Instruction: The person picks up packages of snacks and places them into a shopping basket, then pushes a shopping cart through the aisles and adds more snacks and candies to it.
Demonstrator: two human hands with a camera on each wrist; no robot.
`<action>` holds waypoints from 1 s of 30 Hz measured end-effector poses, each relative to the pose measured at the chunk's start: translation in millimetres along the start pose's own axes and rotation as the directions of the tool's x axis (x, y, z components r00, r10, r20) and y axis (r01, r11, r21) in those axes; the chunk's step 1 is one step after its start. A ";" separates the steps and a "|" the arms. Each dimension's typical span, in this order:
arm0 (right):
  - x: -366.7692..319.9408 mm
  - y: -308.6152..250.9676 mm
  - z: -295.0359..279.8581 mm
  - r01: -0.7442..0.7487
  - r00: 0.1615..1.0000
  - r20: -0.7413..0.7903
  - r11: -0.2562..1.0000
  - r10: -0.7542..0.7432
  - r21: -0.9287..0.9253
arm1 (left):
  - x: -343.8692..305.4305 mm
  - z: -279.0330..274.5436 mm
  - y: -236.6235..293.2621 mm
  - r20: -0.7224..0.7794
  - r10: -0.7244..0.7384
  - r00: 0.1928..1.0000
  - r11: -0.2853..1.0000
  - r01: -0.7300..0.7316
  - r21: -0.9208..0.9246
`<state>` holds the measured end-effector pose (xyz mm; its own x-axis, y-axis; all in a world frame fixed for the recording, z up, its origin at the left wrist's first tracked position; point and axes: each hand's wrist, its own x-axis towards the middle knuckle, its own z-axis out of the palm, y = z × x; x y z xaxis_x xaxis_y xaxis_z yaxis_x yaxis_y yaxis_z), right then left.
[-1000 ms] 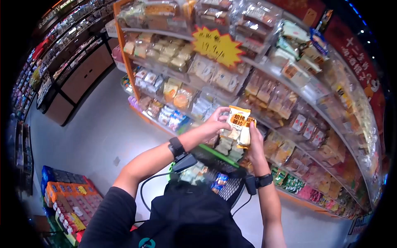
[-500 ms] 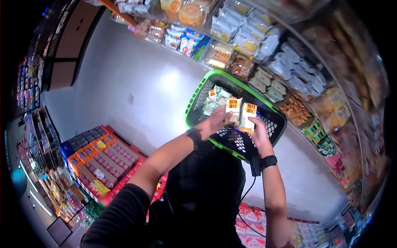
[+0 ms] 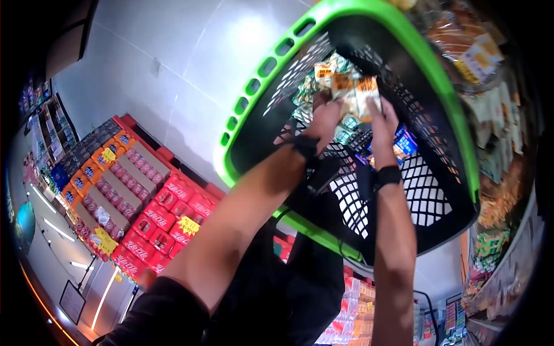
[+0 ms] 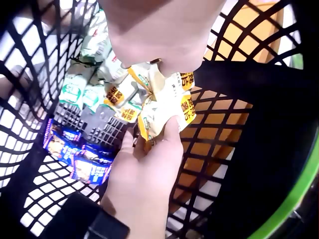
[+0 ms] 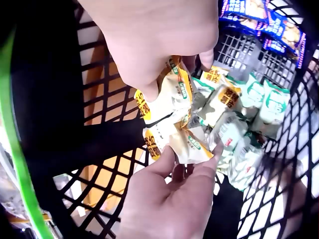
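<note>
Down inside the black basket with a green rim (image 3: 235, 104), both hands hold small white snack packets with yellow ends. The left hand (image 3: 326, 122) pinches one packet (image 3: 344, 86) between thumb and fingers. Beside it, a matching packet (image 3: 367, 92) is pinched by the right hand (image 3: 384, 124). In the right wrist view the two packets (image 5: 167, 102) lie almost edge to edge, above other packets in the basket. Green-and-white packets (image 5: 271, 107) are heaped below, with a yellow-labelled packet (image 5: 223, 102) among them. Blue snack packets (image 4: 89, 167) lie at the other side of the basket floor.
Stacked red drink packs (image 3: 147, 230) and cartons of cans (image 3: 112, 199) stand to the left. Shelves of packaged snacks (image 3: 490, 132) run close along the basket's right side. Grey tiled floor (image 3: 173, 63) shows beyond the basket.
Both hands have moved from in front of the shelf down into the basket, still holding the packets. The head view has tilted down, and the basket appears much larger.
</note>
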<state>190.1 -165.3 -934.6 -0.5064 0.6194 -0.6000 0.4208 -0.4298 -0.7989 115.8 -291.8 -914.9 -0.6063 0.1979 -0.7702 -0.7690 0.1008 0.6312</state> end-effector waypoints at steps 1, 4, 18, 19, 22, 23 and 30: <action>20.0 7.3 4.2 -0.008 0.999 0.039 1.000 0.007 0.030 | 11.9 9.3 -2.5 -0.089 -0.014 0.996 1.000 0.013 -0.019; 61.5 21.3 12.7 -0.121 0.973 0.200 0.993 0.114 0.019 | 36.7 17.9 11.4 0.028 0.047 0.999 0.994 -0.044 -0.102; -67.1 -50.5 -44.6 0.289 0.945 0.288 0.810 -0.156 -0.510 | -67.8 -4.9 42.4 0.173 0.153 0.973 0.867 -0.216 0.449; -98.2 -81.3 -51.0 0.400 0.907 0.341 0.759 -0.247 -0.514 | -69.0 -10.0 19.3 0.284 0.358 0.890 0.675 -0.456 0.579; -186.7 -179.4 -48.8 0.130 0.991 0.106 0.834 -0.087 -0.536 | -213.3 43.7 163.0 0.369 0.332 0.868 0.711 -0.487 0.507; -207.1 -187.8 -56.6 0.243 0.970 0.134 0.843 -0.203 -0.480 | -212.1 49.3 147.3 0.456 0.538 0.709 0.527 -0.705 0.474; -346.7 -317.3 -49.2 0.300 0.954 0.133 0.836 -0.269 -0.460 | -313.1 63.9 233.6 0.638 0.342 0.690 0.662 -0.659 0.357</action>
<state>269.2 -211.3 -471.0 -0.6965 0.6191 -0.3628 0.5458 0.1290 -0.8279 139.0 -268.0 -520.4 -0.5525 0.7928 -0.2572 -0.0372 0.2848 0.9579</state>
